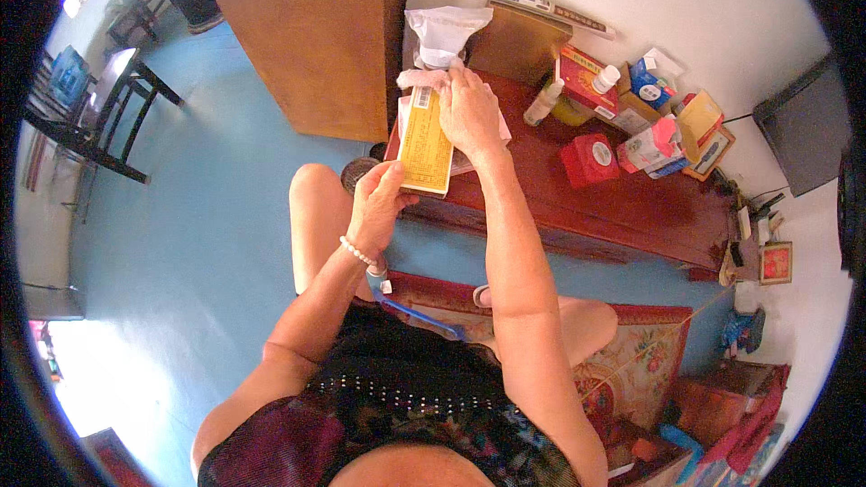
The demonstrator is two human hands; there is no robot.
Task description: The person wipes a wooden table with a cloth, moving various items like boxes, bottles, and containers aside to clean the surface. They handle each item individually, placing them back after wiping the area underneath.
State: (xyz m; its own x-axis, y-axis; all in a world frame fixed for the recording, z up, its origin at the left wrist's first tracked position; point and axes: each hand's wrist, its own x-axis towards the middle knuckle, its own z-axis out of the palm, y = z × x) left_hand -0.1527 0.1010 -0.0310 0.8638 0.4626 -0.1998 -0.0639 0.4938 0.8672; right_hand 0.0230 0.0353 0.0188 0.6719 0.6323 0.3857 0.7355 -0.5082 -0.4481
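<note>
My left hand (382, 199) grips the lower left corner of a flat yellow printed box (426, 149) with a barcode near its top. The box is tilted over the left end of the dark red wooden cabinet. My right hand (468, 105) lies along the box's upper right edge, its fingers at a pale pink cloth (421, 79); whether it holds the cloth or presses it to the box cannot be told. Pink and white items lie partly hidden beneath. Just beyond stands a white container in a clear plastic bag (446, 34).
The red cabinet (521, 196) bears a spray bottle (543, 103), a white pill bottle (605, 79), a red box (588, 160) and several cartons. A tall brown wooden cabinet (304, 47) stands at the left. A round dark object (358, 174) is beside my left knee.
</note>
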